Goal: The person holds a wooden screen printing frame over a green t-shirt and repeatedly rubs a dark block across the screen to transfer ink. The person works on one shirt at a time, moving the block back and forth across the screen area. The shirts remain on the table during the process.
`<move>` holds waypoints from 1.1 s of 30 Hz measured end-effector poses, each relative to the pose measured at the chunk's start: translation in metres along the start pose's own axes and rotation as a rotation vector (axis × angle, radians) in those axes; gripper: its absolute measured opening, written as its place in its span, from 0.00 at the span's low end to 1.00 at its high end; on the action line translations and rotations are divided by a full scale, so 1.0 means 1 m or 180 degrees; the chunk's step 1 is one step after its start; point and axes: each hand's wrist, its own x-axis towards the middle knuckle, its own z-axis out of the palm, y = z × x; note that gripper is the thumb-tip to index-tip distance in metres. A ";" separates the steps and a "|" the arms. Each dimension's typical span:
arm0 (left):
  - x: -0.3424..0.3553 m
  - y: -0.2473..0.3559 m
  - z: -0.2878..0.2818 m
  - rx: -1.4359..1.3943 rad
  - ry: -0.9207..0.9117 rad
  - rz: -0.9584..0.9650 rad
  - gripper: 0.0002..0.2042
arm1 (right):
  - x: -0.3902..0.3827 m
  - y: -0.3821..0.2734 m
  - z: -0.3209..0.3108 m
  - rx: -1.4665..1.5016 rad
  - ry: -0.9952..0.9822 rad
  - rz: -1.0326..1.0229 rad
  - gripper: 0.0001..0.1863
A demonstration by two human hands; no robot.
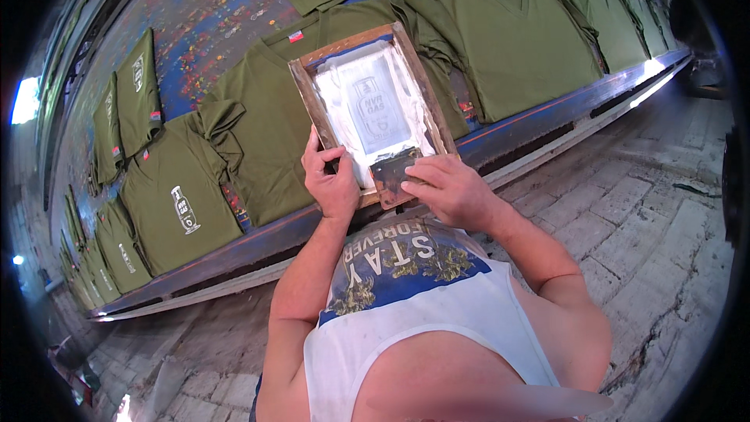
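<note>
A wooden-framed printing screen (pixel 426 86) lies tilted over the chest of an olive-green T-shirt (pixel 266 125) spread on the long table. Its pale mesh (pixel 344 94) carries a bottle-shaped stencil with lettering, and white ink is smeared around the inner edges. My left hand (pixel 332 184) grips the frame's left rail near its lower corner, thumb curled inward. In my right hand (pixel 453 191) is a dark flat squeegee (pixel 391 180), pinched between thumb and fingers. The squeegee's far edge sits at the near end of the mesh, beside white ink.
To the left lie olive shirts bearing a white bottle print (pixel 186 209), with folded ones (pixel 139 94) behind them. Plain olive shirts (pixel 519 43) continue along the right. The blue table (pixel 211 12) is speckled with paint; its metal edge (pixel 539 121) borders a brick floor (pixel 633 211).
</note>
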 end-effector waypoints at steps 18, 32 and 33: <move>0.004 -0.006 0.003 -0.0252 0.0044 -0.0443 0.16 | 0.024 0.005 -0.008 0.0216 -0.0261 0.0386 0.19; 0.045 0.032 -0.015 -0.0418 -0.0331 -0.1420 0.31 | 0.067 0.050 0.033 -0.0086 0.0364 -0.0014 0.21; 0.046 0.033 -0.016 -0.0450 -0.0323 -0.1449 0.31 | 0.078 0.058 0.033 -0.0101 0.0381 -0.0072 0.21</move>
